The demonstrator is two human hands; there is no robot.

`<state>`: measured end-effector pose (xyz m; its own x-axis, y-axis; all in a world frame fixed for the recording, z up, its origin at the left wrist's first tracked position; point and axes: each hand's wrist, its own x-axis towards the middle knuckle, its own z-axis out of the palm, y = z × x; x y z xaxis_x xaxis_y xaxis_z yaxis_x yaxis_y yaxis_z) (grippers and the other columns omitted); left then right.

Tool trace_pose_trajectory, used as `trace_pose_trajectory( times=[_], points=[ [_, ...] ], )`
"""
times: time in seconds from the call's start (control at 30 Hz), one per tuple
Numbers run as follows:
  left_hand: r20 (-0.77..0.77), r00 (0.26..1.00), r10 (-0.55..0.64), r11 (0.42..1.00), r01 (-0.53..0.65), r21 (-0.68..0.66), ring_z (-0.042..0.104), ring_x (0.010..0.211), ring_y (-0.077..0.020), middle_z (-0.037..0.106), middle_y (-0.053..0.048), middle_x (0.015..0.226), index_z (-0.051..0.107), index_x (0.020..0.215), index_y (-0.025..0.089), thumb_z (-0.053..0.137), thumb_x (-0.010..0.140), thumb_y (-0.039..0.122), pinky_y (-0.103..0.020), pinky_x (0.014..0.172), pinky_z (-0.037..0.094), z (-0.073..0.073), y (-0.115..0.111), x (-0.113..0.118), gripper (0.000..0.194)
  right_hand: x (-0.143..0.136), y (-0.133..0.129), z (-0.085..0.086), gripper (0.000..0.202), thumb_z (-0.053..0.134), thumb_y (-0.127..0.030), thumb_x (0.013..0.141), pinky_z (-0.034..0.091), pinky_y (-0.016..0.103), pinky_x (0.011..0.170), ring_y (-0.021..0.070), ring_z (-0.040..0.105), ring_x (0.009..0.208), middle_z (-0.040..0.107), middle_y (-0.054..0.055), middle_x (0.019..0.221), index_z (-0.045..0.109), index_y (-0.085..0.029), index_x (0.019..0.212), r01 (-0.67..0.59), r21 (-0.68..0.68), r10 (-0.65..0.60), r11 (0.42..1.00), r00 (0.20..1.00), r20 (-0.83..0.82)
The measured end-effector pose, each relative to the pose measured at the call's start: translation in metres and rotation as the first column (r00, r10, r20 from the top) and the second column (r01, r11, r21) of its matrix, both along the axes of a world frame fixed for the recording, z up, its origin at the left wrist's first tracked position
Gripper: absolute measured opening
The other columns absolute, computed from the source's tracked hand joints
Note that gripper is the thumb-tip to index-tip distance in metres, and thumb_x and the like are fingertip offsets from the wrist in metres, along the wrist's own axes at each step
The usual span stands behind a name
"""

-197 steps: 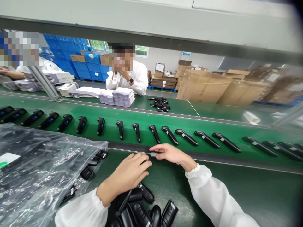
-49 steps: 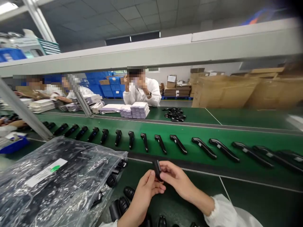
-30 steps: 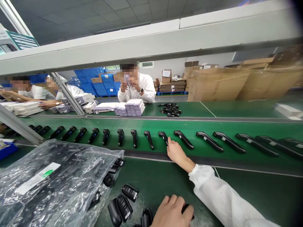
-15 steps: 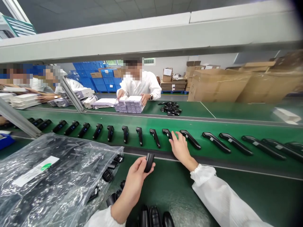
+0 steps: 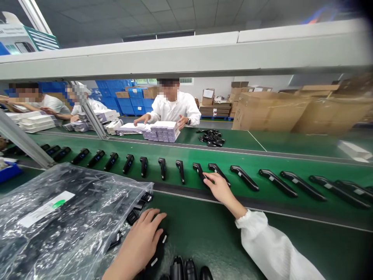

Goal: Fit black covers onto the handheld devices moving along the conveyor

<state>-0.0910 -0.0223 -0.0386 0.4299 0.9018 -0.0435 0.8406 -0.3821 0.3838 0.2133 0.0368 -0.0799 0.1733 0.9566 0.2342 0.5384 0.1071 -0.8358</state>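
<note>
My left hand (image 5: 141, 237) is low over the green table, palm down with its fingers spread, above small black parts (image 5: 159, 252) that it partly covers. Nothing shows in its grasp. On the green belt, my right hand (image 5: 217, 184) is at the lower part of a black angled device (image 5: 198, 169), its fingertips closed around the edge. Several similar black devices (image 5: 244, 177) lie in a row along the belt. Beside my left hand, a clear plastic bag (image 5: 87, 217) with a white label holds black parts. More black pieces (image 5: 190, 269) stand at the bottom edge.
A white beam (image 5: 175, 58) crosses above the belt. Across it, a person in white (image 5: 186, 107) has hands at stacked white boxes (image 5: 161, 131), near a pile of black parts (image 5: 212, 137). Two more people are at the left. A blue bin (image 5: 10, 174) sits at the left edge.
My left hand has moved down and left, and the black piece it held is out of its fingers. My right hand has moved slightly down, onto a device. The row appears shifted rightward.
</note>
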Motion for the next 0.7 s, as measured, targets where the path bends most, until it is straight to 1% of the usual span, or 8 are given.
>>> trace_pose_trajectory(
  times=[0.1,0.2,0.3,0.4,0.5,0.57,0.63,0.7],
  points=[
    [-0.191,0.982,0.007,1.0,-0.008,-0.008,0.058,0.117,-0.0321,0.066,-0.01,0.122,0.067,0.114,0.024,0.043,0.089,0.016,-0.049,0.099,0.044,-0.006,-0.002,-0.013,0.035,0.009,0.014,-0.018,0.04,0.047,-0.017,0.094,0.042,0.035,0.104,0.0253,0.06,0.117,0.064,0.016,0.126,0.063,-0.011,0.13,0.027,-0.048,-0.01,0.998,0.947,0.321],
    [-0.179,0.983,0.048,0.999,-0.046,0.016,0.063,0.104,-0.0284,0.067,-0.008,0.108,0.066,0.104,0.024,0.041,0.089,0.014,-0.042,0.09,0.046,-0.005,-0.003,-0.009,0.03,0.007,0.022,-0.034,0.049,0.043,-0.012,0.095,0.046,0.036,0.096,0.0278,0.062,0.112,0.065,0.02,0.122,0.049,-0.008,0.143,0.111,-0.119,-0.031,0.987,0.849,0.528],
    [-0.025,0.994,0.109,0.994,-0.109,-0.007,0.065,0.094,-0.0242,0.066,-0.006,0.099,0.065,0.094,0.024,0.043,0.09,0.019,-0.034,0.08,0.045,-0.001,0.0,0.0,0.023,0.01,0.03,-0.044,0.045,0.044,-0.014,0.095,0.047,0.036,0.092,0.0299,0.064,0.106,0.065,0.023,0.116,0.052,-0.003,0.137,0.199,-0.129,-0.071,0.972,0.762,0.643],
    [0.239,0.958,0.158,0.986,-0.14,-0.09,0.065,0.077,-0.0187,0.064,-0.003,0.09,0.064,0.09,0.023,0.046,0.091,0.026,-0.029,0.072,0.044,0.005,0.004,0.01,0.018,0.02,0.038,-0.05,0.041,0.042,-0.017,0.097,0.048,0.036,0.089,0.0294,0.065,0.102,0.065,0.023,0.113,0.056,-0.003,0.132,0.197,-0.106,-0.068,0.975,0.714,0.697],
    [0.464,0.838,0.286,0.942,-0.158,-0.295,0.061,0.056,-0.0134,0.061,0.0,0.082,0.063,0.09,0.02,0.048,0.09,0.035,-0.026,0.06,0.042,0.01,0.006,0.021,0.02,0.029,0.039,-0.055,0.041,0.038,-0.019,0.098,0.05,0.037,0.084,0.0302,0.066,0.098,0.066,0.023,0.109,0.056,-0.002,0.132,0.198,-0.075,-0.082,0.977,0.682,0.727],
    [0.568,0.735,0.37,0.901,-0.135,-0.412,0.059,0.054,-0.0124,0.06,0.0,0.078,0.063,0.09,0.019,0.052,0.089,0.041,-0.025,0.057,0.041,0.011,0.007,0.028,0.025,0.033,0.037,-0.056,0.041,0.036,-0.02,0.099,0.051,0.039,0.082,0.0306,0.066,0.094,0.066,0.023,0.105,0.057,-0.002,0.13,0.194,-0.062,-0.088,0.979,0.678,0.73],
    [0.671,0.596,0.442,0.863,-0.079,-0.498,0.059,0.057,-0.0122,0.06,0.001,0.076,0.064,0.091,0.018,0.06,0.084,0.045,-0.026,0.06,0.043,0.009,0.007,0.033,0.028,0.033,0.032,-0.052,0.043,0.037,-0.026,0.1,0.052,0.045,0.082,0.0348,0.064,0.1,0.065,0.024,0.108,0.058,-0.005,0.13,0.221,-0.021,-0.139,0.975,0.682,0.718],
    [0.741,0.423,0.522,0.812,0.018,-0.583,0.057,0.058,-0.0112,0.06,0.001,0.075,0.064,0.092,0.016,0.07,0.078,0.044,-0.026,0.062,0.044,0.007,0.008,0.038,0.032,0.026,0.023,-0.042,0.047,0.04,-0.036,0.099,0.05,0.053,0.087,0.0406,0.057,0.113,0.059,0.026,0.123,0.058,-0.008,0.132,0.235,0.06,-0.218,0.97,0.736,0.64]
  ],
)
